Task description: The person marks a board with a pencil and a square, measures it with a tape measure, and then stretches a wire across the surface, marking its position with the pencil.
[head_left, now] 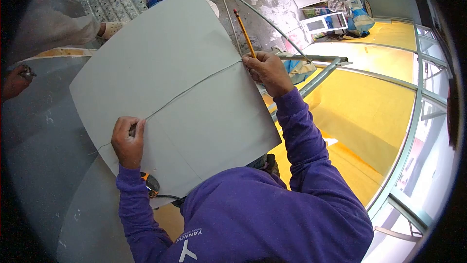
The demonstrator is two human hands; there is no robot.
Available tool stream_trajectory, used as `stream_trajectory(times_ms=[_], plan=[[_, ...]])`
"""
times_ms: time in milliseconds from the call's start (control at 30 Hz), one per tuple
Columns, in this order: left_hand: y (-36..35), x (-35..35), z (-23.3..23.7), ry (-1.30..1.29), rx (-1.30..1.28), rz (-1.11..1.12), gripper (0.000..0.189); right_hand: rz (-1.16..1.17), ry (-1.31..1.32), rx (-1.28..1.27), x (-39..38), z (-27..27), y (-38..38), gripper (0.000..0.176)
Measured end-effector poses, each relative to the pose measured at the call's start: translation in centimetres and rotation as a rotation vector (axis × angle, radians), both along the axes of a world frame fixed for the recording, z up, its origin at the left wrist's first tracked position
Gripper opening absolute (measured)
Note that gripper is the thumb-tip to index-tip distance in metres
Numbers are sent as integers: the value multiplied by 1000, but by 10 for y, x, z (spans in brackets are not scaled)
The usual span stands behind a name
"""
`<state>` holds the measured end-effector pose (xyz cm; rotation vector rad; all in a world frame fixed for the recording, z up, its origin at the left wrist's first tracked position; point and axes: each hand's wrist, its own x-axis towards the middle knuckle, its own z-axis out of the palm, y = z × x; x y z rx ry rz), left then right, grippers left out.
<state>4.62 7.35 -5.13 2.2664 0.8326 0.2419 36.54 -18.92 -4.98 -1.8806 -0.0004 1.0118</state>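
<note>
A large pale board (pixel 170 73) lies in front of my body, with a thin cord (pixel 187 89) stretched diagonally across it. My left hand (pixel 129 141) is closed on the cord near the board's lower left edge, and a loose end trails off to the left. At the right edge my right hand (pixel 267 72) pinches the cord's other end and also holds a yellow pencil (pixel 245 35), its eraser end pointing up and away. A faint line runs over the board between my hands and my body. An orange and black tape measure (pixel 151 184) rests beside my left forearm.
Another person's hand (pixel 17 82) holds a small object at the far left; that person's feet are at the top left near a perforated metal plank (pixel 109 4). Metal pipes (pixel 321 78) stand right of the board. A grey surface (pixel 39 131) extends left.
</note>
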Motion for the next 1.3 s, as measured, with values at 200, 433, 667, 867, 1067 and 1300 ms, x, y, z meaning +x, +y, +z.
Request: stream_trajectory(times_ms=[200, 433, 667, 867, 1067, 1300], plan=[[1, -1, 0, 8, -22, 0, 12, -10, 32, 20, 0, 4, 3, 25], [1, 0, -1, -2, 46, -22, 13, -2, 23, -7, -1, 10, 5, 21], [1, -1, -3, -2, 72, -28, 14, -21, 31, 17, -3, 13, 5, 22], [-1, -3, -5, 0, 53, -4, 13, -12, 22, 24, -2, 8, 4, 22], [-2, -1, -4, -4, 43, 14, 17, 8, 5, 41, 2, -6, -2, 25], [-2, 0, -2, -6, 83, 3, 17, 8, -31, 7, -1, 2, 4, 23]])
